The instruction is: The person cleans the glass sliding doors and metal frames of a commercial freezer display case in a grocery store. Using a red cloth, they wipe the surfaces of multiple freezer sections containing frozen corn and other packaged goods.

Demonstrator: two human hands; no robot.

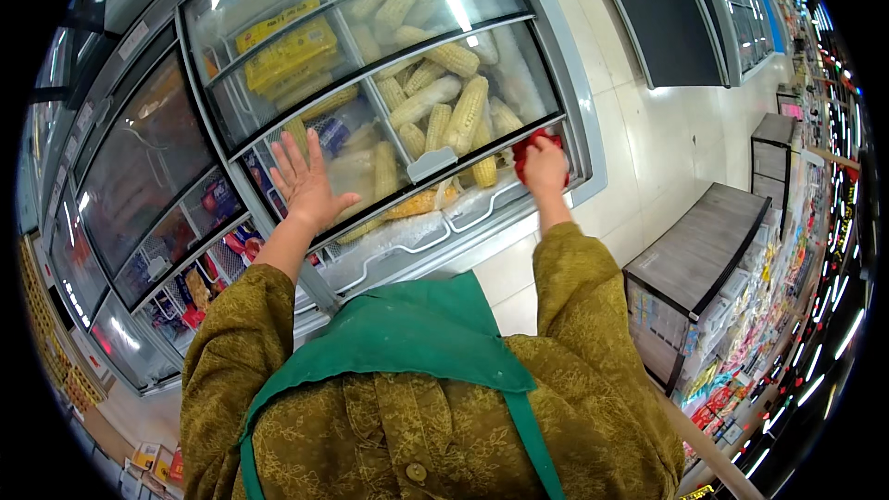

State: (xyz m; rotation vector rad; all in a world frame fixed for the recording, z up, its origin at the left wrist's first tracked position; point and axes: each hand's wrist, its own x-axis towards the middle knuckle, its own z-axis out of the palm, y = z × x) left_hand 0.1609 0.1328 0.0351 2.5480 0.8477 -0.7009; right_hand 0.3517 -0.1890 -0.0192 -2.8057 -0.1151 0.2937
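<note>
A chest freezer (587,146) with sliding glass lids lies before me. My left hand (303,180) is spread flat, fingers apart, at the glass lid (239,121) near its left side; I cannot tell whether the palm touches it. At the lid's front right corner, my right hand (545,163) grips a bunched red cloth (521,151) against the freezer's frame. Under the glass are several frosted corn cobs (467,111) in wire baskets and yellow packets (292,55). A clear handle (432,164) sits on the lid's front edge, with an open gap in front of it.
To the left, another freezer section (149,167) holds packaged goods under glass. A grey-topped display stand (701,243) stands at my right, beside shelves of packaged goods (750,333). Farther off is a dark-sided freezer (660,14) on the tiled floor (639,132).
</note>
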